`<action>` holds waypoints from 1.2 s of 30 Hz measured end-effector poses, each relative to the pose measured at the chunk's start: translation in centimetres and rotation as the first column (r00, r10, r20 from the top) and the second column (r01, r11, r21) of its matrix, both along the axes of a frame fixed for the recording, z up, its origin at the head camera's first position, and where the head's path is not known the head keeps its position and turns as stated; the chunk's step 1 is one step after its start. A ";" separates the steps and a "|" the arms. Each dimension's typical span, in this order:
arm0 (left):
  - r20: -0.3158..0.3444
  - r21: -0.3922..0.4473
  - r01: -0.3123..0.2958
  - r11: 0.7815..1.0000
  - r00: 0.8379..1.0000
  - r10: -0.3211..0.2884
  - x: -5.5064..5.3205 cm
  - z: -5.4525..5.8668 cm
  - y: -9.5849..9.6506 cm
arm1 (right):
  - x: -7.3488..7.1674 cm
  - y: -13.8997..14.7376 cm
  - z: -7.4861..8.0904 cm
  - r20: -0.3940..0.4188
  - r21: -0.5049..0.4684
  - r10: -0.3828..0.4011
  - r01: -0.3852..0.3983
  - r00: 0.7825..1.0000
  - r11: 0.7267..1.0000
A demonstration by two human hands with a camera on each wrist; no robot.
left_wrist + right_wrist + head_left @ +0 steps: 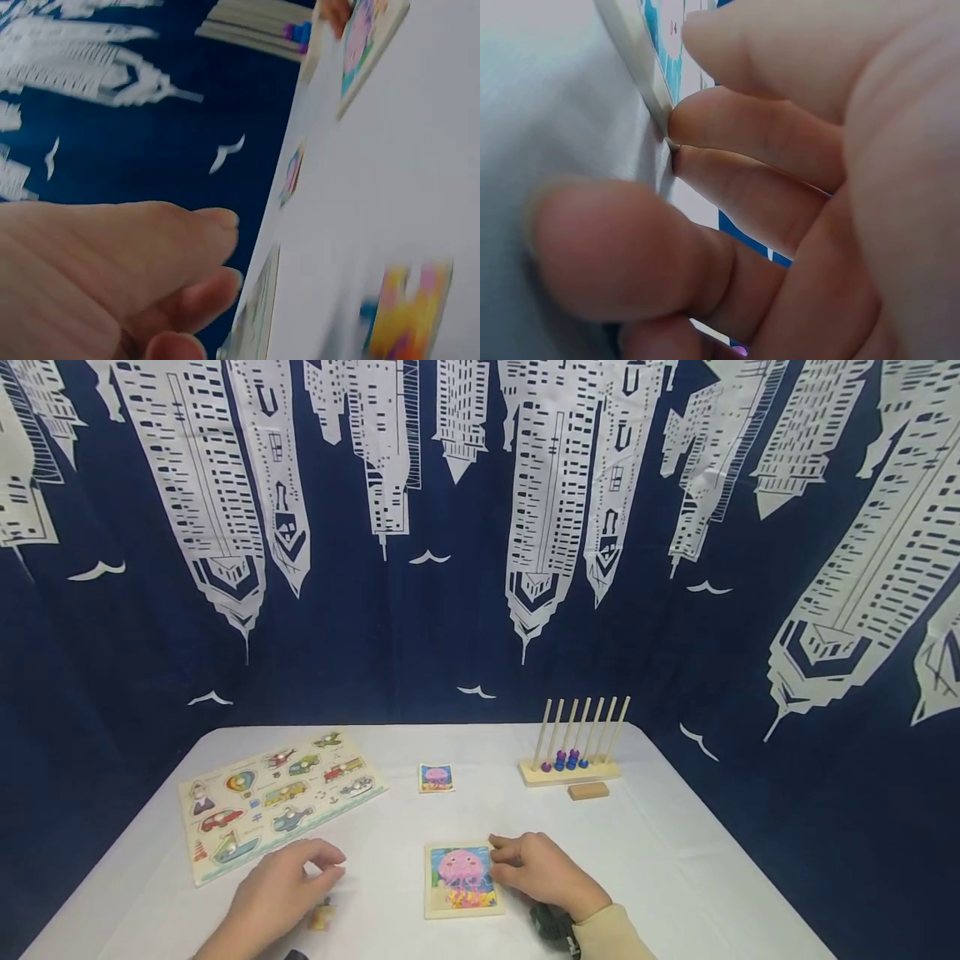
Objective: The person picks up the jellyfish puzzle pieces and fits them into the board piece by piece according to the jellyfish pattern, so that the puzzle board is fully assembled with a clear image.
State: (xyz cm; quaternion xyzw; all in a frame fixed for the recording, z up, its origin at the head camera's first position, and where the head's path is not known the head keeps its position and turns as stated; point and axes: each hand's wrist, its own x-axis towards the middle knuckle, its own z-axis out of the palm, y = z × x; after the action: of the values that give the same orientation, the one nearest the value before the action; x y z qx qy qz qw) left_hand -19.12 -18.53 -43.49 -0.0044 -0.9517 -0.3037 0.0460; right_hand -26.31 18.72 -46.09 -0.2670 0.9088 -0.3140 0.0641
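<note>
A square wooden jigsaw puzzle (461,872) with a pink jellyfish picture lies flat on the white table. My right hand (534,868) is at its right edge. In the right wrist view, bent fingers (742,135) touch the side of the wooden frame (641,75) without plainly gripping it. To the left of the puzzle, my left hand (281,885) hovers over the table with thumb and forefinger apart and nothing between them. A loose yellow and pink jigsaw piece (409,311) lies beside and below this hand; in the head view the hand partly covers it.
A vehicle peg puzzle board (281,802) lies at the left. Behind the jellyfish puzzle is a small jellyfish picture card (436,778). At the back right stand a peg rack (570,772) with purple and blue beads and a small wooden block (588,791). A dark patterned curtain (420,635) hangs behind.
</note>
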 end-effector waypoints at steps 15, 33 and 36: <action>0.218 -0.025 0.026 0.999 0.976 -0.020 1.1 -2.0 -2.4 | 0.3 0.1 0.2 0.030 -0.019 -0.006 0.007 1.000 1.000; 0.151 0.128 0.106 0.986 0.981 -0.125 1.4 -1.9 -2.4 | 0.4 -0.1 0.3 0.026 -0.023 -0.008 0.008 1.000 1.000; 0.135 0.168 0.134 0.977 0.978 -0.158 1.3 -1.9 -2.3 | 0.4 -0.1 0.2 0.025 -0.023 -0.007 0.008 1.000 1.000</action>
State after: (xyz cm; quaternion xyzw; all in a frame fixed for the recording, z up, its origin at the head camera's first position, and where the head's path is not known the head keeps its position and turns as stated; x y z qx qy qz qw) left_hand -17.81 -20.79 -45.44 -0.0483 -0.9225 -0.3801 -0.0469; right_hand -25.91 18.63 -45.86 -0.2604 0.9052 -0.3282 0.0713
